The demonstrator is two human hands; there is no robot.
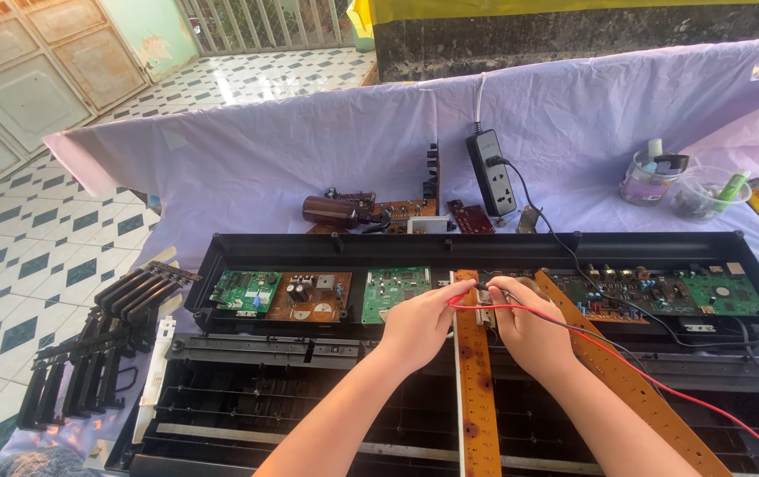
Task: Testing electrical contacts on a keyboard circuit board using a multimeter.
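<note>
Left fingers [460,296] pinch the red probe [476,305], right fingers [496,289] pinch the black probe [483,288], both tips meeting over the top end of the brown strip [476,389]. The strip runs lengthwise straight away from the person, lying across the open black case [494,246] on the purple-covered bench [309,150]. Red lead [662,389] trails right.
</note>
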